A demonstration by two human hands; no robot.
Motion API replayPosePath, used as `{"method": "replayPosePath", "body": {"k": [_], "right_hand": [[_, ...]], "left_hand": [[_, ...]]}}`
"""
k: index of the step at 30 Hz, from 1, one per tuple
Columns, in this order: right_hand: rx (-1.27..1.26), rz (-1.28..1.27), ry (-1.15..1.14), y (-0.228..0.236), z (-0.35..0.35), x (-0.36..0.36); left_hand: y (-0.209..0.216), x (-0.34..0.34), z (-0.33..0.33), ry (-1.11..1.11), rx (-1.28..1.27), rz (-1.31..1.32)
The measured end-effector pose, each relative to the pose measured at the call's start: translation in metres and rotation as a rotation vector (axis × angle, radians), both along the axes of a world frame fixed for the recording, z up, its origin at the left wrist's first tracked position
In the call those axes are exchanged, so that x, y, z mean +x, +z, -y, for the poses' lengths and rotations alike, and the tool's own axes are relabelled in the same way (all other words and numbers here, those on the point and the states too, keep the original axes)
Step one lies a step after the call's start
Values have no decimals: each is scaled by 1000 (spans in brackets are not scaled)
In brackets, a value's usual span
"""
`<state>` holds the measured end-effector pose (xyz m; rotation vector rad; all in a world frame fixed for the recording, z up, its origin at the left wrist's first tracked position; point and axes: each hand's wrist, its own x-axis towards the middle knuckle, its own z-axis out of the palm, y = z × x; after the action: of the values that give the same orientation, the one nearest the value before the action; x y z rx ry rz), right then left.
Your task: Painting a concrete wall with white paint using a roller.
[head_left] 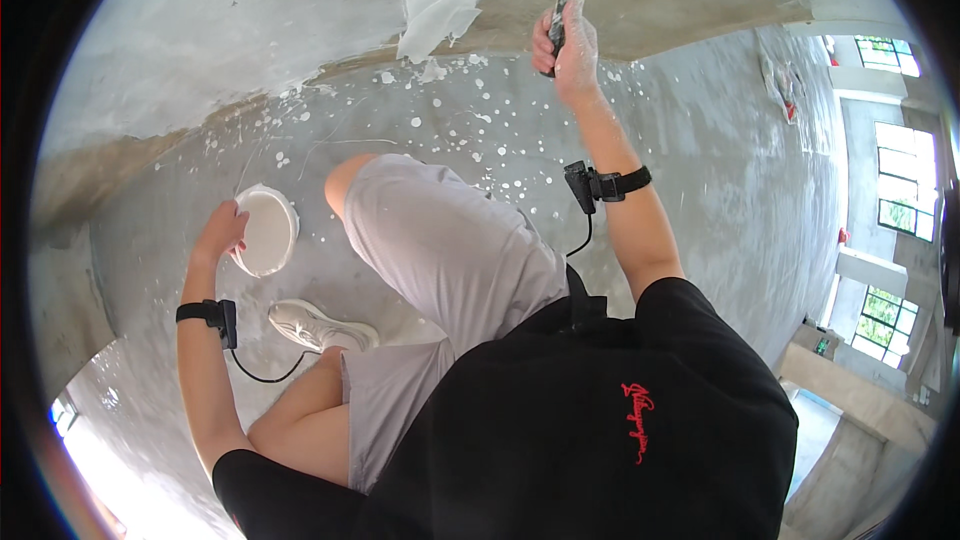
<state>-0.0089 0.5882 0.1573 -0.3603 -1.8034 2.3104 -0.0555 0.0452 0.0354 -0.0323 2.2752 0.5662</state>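
My right hand (576, 48) is closed round the dark handle of a putty knife (559, 30), raised against the wall ahead. Its blade is seen nearly edge-on and looks coated in white paste; whether it touches the wall I cannot tell. White smears cover the fingers of that hand. Down at the left, my left hand (222, 230) grips the rim of a round white bucket (292, 230) that holds smooth off-white paste. The bucket looks tilted toward me. Part of the left fingers is hidden at the rim.
The wall (330, 0) ahead has patches of white coating and bare grey-brown areas. White drops spot the grey floor (450, 130) along its foot. My bent knee (355, 180) and a light shoe (315, 325) lie near the bucket. Windows (905, 180) are at the far right.
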Motion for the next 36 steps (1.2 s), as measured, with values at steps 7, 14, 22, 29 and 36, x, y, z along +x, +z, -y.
{"method": "replayPosePath", "body": {"k": [7, 14, 22, 29, 36], "right_hand": [[-22, -41, 68, -29, -9, -7], [-47, 248, 45, -103, -4, 29], [123, 287, -63, -107, 7, 37], [87, -11, -63, -19, 14, 3], [41, -60, 30, 5, 18, -15]], "left_hand": [[0, -1, -5, 10, 25, -9], [-3, -6, -2, -4, -26, -7], [5, -9, -7, -37, -53, 37], [26, -3, -22, -43, -87, 18], [26, 1, -17, 5, -115, 25]]}}
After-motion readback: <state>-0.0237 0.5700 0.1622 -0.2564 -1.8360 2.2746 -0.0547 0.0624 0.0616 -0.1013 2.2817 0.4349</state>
